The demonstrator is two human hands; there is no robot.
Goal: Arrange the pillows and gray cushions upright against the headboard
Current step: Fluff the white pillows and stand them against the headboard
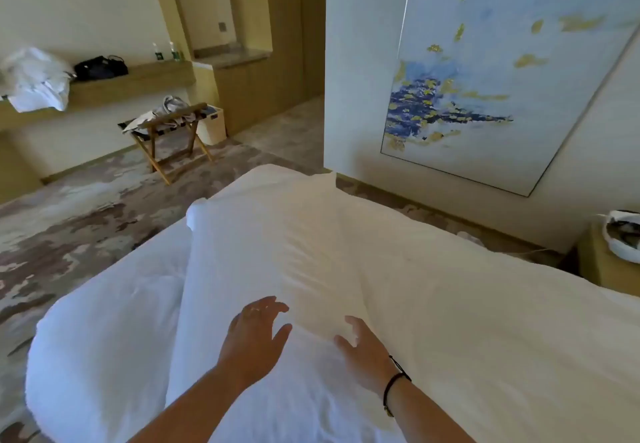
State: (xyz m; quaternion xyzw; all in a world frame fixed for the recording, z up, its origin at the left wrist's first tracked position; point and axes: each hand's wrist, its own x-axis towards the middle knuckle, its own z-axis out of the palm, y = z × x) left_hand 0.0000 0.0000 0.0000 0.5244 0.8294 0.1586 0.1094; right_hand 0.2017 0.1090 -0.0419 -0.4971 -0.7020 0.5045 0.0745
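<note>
A long white pillow [263, 252] lies on the white bed [485, 304], stretching away from me towards the bed's far corner. A second white pillow [100, 345] lies beside it at the lower left, near the bed's edge. My left hand [254, 335] hovers over or rests on the near part of the long pillow, fingers spread and relaxed. My right hand [363, 349], with a dark cord round the wrist, is close beside it on the same pillow, fingers also spread. Neither hand grips anything. No gray cushions and no headboard are in view.
A wooden luggage rack [173, 137] with clothes stands on the patterned carpet [69, 221] beyond the bed. A long shelf [131, 79] holds white laundry, a black bag and bottles. A large painting [502, 72] hangs on the right wall. A bedside table [606, 262] stands at the right.
</note>
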